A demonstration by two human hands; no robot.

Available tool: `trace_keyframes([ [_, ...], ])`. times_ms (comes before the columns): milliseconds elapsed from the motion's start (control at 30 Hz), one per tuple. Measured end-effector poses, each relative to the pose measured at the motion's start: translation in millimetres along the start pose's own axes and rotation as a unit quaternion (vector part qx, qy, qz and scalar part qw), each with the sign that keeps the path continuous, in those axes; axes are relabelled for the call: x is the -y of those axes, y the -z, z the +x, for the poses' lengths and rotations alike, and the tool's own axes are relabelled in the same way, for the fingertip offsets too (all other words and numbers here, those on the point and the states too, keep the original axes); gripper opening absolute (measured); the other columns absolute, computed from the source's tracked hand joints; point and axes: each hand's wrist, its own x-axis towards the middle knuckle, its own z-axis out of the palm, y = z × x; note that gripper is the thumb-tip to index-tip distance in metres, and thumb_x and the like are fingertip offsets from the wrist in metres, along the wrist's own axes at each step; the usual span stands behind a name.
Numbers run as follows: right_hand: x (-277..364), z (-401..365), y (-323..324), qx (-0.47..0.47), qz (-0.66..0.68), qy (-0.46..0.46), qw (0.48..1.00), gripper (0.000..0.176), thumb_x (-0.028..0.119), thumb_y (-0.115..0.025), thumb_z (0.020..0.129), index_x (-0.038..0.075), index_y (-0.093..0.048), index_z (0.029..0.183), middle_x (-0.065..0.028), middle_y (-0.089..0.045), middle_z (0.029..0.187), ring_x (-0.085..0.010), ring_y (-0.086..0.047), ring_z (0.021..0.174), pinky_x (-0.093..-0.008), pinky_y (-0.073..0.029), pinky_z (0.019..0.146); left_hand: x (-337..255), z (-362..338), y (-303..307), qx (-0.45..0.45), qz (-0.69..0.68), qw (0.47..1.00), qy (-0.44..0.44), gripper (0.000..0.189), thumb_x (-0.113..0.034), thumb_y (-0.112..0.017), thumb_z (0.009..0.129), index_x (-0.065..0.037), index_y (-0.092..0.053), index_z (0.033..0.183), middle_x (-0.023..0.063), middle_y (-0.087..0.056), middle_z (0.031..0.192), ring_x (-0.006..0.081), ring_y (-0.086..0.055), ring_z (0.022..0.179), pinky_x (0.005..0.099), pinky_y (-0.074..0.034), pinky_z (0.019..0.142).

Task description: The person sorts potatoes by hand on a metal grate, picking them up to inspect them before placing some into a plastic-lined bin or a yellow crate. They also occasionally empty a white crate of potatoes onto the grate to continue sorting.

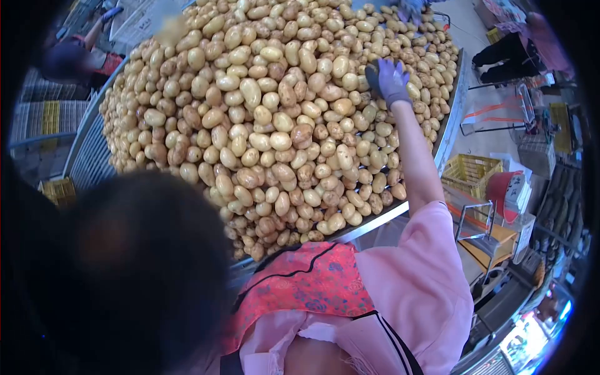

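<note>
A large heap of potatoes, pale yellow and wet-looking, covers the sorting table in front of me. My right hand, in a purple and dark glove, reaches out over the right part of the heap. Its fingers are spread and touch the potatoes beneath; no potato shows clearly held in it. My left hand does not appear; a large dark, blurred shape covers the lower left.
The table's metal edge runs along the right. A co-worker's purple glove is at the far side; another person stands at upper left. Right of the table are a yellow crate, a red cap and a metal-framed stool.
</note>
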Motion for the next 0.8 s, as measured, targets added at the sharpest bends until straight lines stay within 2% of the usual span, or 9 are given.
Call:
trace_keyframes([
  [67,10,13,29,-0.140,0.174,0.136,0.965,0.030,0.030,-0.060,0.085,0.007,-0.064,0.103,-0.0136,-0.067,0.094,-0.0345,-0.060,0.097,-0.0439,-0.045,0.087,-9,-11,5,0.028,0.000,0.999,-0.018,0.066,-0.011,-0.077,0.071,-0.004,-0.048,0.130,0.0150,-0.055,0.126,0.0281,-0.051,0.117,0.0382,-0.038,0.101],
  [133,26,11,36,-0.119,0.277,0.202,0.932,0.037,0.030,-0.065,0.082,0.007,-0.060,0.110,-0.0176,-0.065,0.098,-0.0358,-0.060,0.093,-0.0426,-0.048,0.081,-14,-15,12,0.036,-0.004,0.999,-0.026,0.065,-0.012,-0.077,0.072,-0.004,-0.048,0.130,0.0151,-0.055,0.126,0.0282,-0.051,0.117,0.0383,-0.039,0.100],
  [233,52,16,14,0.028,0.145,0.207,0.967,0.048,0.028,-0.064,0.083,0.007,-0.049,0.123,-0.0247,-0.055,0.112,-0.0413,-0.060,0.091,-0.0462,-0.048,0.081,-13,-14,20,0.032,-0.002,0.999,-0.007,0.064,-0.012,-0.076,0.072,-0.004,-0.048,0.130,0.0153,-0.056,0.125,0.0283,-0.052,0.116,0.0384,-0.039,0.099],
  [400,47,15,-18,0.029,0.235,0.171,0.956,0.067,0.029,-0.074,0.076,0.008,-0.044,0.132,-0.0266,-0.041,0.134,-0.0439,-0.045,0.121,-0.0460,-0.039,0.101,-3,-28,18,0.011,0.044,0.999,-0.027,0.062,-0.014,-0.075,0.074,-0.004,-0.049,0.130,0.0156,-0.056,0.124,0.0285,-0.053,0.115,0.0386,-0.040,0.098],
  [433,46,8,17,0.177,0.360,0.161,0.902,0.064,0.031,-0.073,0.078,0.006,-0.045,0.130,-0.0200,-0.047,0.130,-0.0371,-0.052,0.116,-0.0432,-0.041,0.099,-3,-33,16,0.003,0.048,0.999,-0.025,0.062,-0.014,-0.074,0.074,-0.004,-0.049,0.130,0.0156,-0.056,0.124,0.0285,-0.053,0.114,0.0387,-0.041,0.097],
  [467,44,5,10,0.152,0.477,0.204,0.841,0.058,0.026,-0.071,0.079,0.006,-0.047,0.128,-0.0131,-0.052,0.124,-0.0280,-0.055,0.110,-0.0386,-0.043,0.097,-2,-36,17,-0.005,0.046,0.999,-0.023,0.062,-0.014,-0.074,0.074,-0.004,-0.049,0.130,0.0157,-0.056,0.124,0.0286,-0.053,0.114,0.0387,-0.041,0.097],
  [500,43,-9,23,0.266,0.634,0.068,0.723,0.055,0.020,-0.069,0.080,0.005,-0.046,0.128,-0.0099,-0.054,0.122,-0.0222,-0.056,0.106,-0.0354,-0.045,0.096,-2,-40,18,-0.006,0.045,0.999,-0.017,0.061,-0.014,-0.074,0.074,-0.004,-0.049,0.129,0.0157,-0.056,0.124,0.0286,-0.053,0.114,0.0388,-0.041,0.097],
  [600,49,-47,46,0.334,0.869,0.058,0.360,0.058,0.014,-0.063,0.082,0.003,-0.041,0.135,-0.0161,-0.050,0.128,-0.0327,-0.052,0.117,-0.0407,-0.043,0.101,-7,-48,19,-0.014,0.040,0.999,0.002,0.060,-0.015,-0.073,0.075,-0.004,-0.049,0.129,0.0159,-0.056,0.123,0.0287,-0.054,0.113,0.0389,-0.042,0.096],
  [800,59,-80,53,0.327,0.906,0.080,0.256,0.077,0.011,-0.059,0.078,0.004,-0.025,0.146,-0.0251,-0.034,0.143,-0.0412,-0.034,0.132,-0.0446,-0.030,0.112,-27,-59,27,-0.037,0.034,0.999,0.011,0.058,-0.016,-0.071,0.076,-0.005,-0.049,0.129,0.0163,-0.057,0.122,0.0290,-0.055,0.111,0.0392,-0.043,0.094],
])
